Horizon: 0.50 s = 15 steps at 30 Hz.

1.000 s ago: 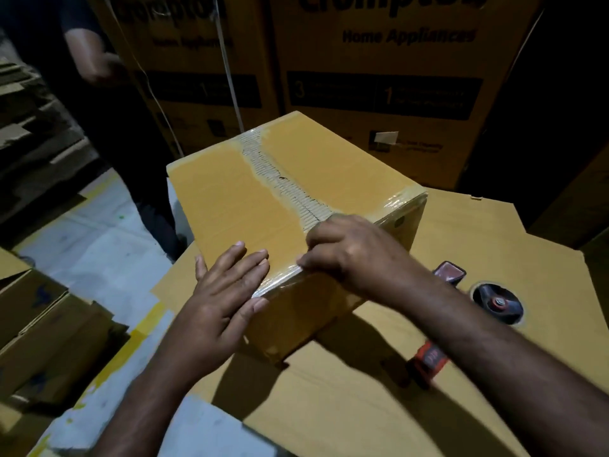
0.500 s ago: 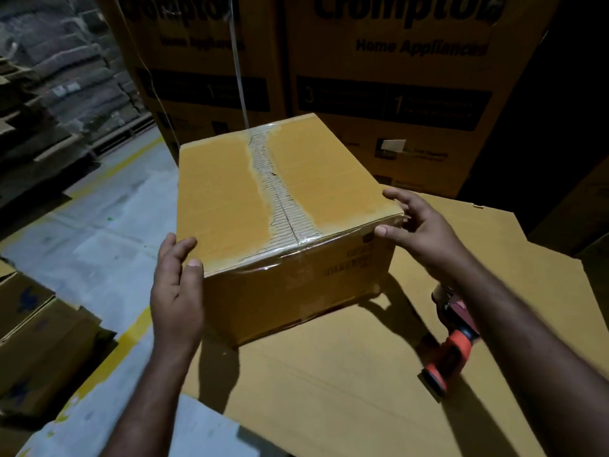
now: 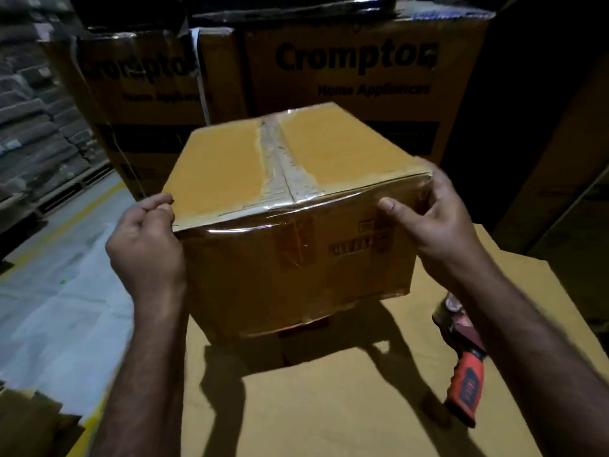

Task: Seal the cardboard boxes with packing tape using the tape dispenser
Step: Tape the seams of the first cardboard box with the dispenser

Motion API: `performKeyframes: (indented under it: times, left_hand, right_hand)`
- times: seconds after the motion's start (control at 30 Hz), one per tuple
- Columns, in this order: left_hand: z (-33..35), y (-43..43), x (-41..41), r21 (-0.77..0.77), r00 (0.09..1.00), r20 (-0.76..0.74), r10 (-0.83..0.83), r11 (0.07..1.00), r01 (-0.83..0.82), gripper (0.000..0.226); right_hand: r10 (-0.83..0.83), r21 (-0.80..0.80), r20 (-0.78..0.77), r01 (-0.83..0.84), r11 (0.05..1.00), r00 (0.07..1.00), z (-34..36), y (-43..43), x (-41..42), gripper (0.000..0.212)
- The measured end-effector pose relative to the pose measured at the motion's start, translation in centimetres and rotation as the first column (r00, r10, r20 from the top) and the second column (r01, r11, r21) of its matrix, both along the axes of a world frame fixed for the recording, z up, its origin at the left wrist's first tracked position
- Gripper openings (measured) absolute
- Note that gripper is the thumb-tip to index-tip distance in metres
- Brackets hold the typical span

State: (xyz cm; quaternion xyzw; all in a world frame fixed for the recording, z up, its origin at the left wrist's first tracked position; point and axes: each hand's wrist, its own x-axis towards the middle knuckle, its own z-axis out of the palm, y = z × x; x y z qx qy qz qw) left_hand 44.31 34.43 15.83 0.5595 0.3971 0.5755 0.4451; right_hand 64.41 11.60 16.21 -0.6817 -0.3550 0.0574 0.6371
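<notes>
A brown cardboard box [image 3: 296,258] with clear tape along its top seam and front edge is held up off the large cardboard sheet [image 3: 329,407], its near side tipped towards me. My left hand [image 3: 145,245] grips its near left corner with curled fingers. My right hand [image 3: 428,219] grips the near right corner, thumb on the front face. The tape dispenser [image 3: 463,364], with an orange and black handle, lies on the sheet under my right forearm.
Tall printed cartons [image 3: 356,70] stand close behind the box. Grey floor [image 3: 59,291] with a yellow line lies to the left. Flattened cardboard [image 3: 29,420] sits at the lower left, stacked sacks [image 3: 29,120] at the far left.
Both hands left the top seam, moved to the near corners and lifted the box towards me. The person standing at the back left is out of view.
</notes>
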Motion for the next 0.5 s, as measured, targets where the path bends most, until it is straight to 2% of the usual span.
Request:
performKeyframes:
  times: [0.07,0.13,0.27,0.5]
  left_hand:
    - [2.2,-0.4,0.9,0.046,0.997,-0.009,-0.076,0.996,0.077,0.038]
    - [4.3,-1.4,1.9,0.095,0.975,-0.011,-0.22,0.971,0.22,0.04]
    - [6.8,-5.6,3.8,0.198,0.866,-0.043,-0.498,0.845,0.496,0.037]
    - [8.6,-16.4,8.1,0.238,0.677,-0.061,-0.733,0.648,0.723,0.021]
  right_hand:
    - [-0.092,0.035,0.046,0.09,0.995,0.995,2.1,-1.7,-0.4,0.085]
    - [-0.186,0.063,0.096,0.181,0.982,0.978,3.8,-4.2,-0.6,0.082]
    - [-0.366,0.138,0.151,0.347,0.928,0.918,6.6,-10.6,-1.7,0.07]
    - [-0.626,0.174,0.215,0.601,0.78,0.75,9.1,-23.9,-5.1,0.058]
